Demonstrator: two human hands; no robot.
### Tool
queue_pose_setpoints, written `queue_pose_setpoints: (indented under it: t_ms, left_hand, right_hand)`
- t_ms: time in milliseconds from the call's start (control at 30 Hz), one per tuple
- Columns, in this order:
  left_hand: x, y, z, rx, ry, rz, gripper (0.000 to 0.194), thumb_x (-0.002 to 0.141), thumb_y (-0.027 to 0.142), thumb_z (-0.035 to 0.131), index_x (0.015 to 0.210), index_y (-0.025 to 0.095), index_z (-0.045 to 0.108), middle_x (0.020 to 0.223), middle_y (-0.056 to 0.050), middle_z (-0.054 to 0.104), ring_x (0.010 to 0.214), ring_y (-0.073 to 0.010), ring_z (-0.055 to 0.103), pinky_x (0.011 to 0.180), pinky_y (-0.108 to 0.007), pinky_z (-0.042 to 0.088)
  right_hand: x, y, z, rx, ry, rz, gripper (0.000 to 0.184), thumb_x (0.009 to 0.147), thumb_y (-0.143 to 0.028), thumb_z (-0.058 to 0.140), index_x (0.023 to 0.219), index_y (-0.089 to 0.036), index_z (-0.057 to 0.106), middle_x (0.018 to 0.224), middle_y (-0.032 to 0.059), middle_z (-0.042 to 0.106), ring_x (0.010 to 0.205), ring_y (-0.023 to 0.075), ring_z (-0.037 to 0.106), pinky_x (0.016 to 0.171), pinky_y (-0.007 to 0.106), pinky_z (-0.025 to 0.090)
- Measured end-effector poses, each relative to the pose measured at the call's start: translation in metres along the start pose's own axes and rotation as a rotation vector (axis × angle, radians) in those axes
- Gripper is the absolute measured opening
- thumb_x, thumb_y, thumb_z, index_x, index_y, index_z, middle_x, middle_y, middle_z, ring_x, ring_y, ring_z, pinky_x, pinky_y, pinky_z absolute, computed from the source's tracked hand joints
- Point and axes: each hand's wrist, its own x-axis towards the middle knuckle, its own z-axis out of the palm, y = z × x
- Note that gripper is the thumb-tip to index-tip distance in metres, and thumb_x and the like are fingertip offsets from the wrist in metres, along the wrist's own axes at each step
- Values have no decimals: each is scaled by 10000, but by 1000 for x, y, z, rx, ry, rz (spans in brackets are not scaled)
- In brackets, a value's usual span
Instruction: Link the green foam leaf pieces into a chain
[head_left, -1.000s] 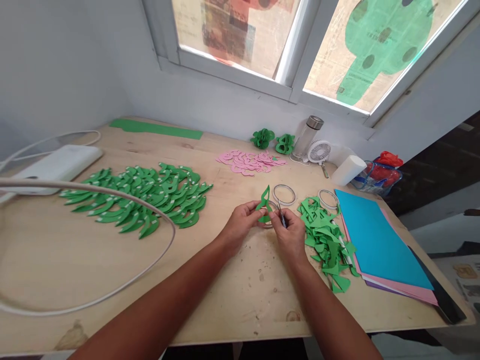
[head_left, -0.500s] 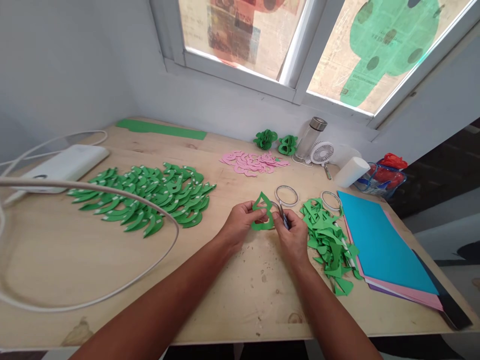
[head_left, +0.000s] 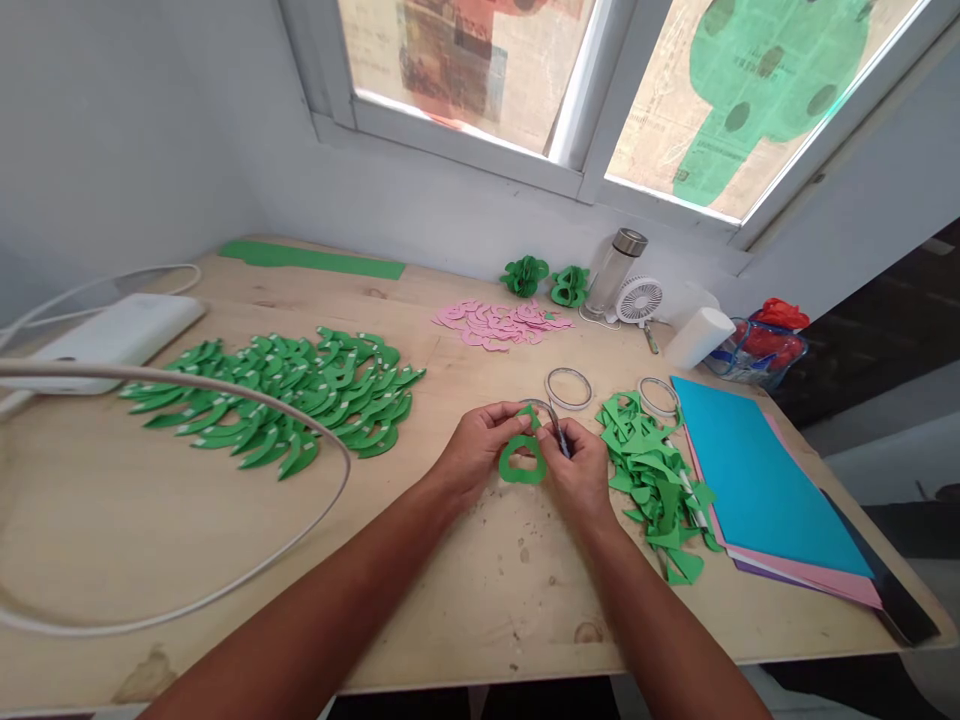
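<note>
While closed hands (head_left: 480, 450) pinch green cutout (head_left: 523, 441); scissors (head_left: 563, 441) in right; loop (head_left: 523, 477) sits lower now

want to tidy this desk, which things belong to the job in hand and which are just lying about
Likely the job:
green cutout
tool, in the right hand
green pieces
scraps
tape

Likely just lying about:
bottle
fan
white box

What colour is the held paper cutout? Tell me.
The paper cutout is green, clearest in the head view.

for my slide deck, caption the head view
Left hand holds a looped green paper cutout while right hand grips a slim dark tool over a pale wooden table.
</note>
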Motion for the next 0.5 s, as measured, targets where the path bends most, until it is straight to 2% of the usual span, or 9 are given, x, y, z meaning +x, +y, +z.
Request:
queue_pose_setpoints:
  t_ms: [167,367,500]
  left_hand:
    - [2,-2,-3,-50,49,-43,214,584,231,762,721,120,641,632,-7,624,515,-90,560,497,-195,456]
    - [2,-1,-5,-21,54,-43,234,575,262,770,687,109,633,629,-26,627,521,-102,564,487,-200,453]
    - [0,0,-2,-4,57,-42,261,572,270,772,739,112,649,658,-34,646,538,-114,576,503,-219,462]
  right_hand:
    - [1,0,0,-20,4,-2,278,737,-409,562,637,-150,574,503,-57,375,472,81,315,439,211,257]
    - [0,1,2,5,16,-9,274,742,-394,559,622,-148,566,505,-56,366,476,79,306,435,208,252]
    - [0,2,2,2,21,-15,260,745,-376,554,618,-150,563,503,-57,362,474,76,305,435,204,258]
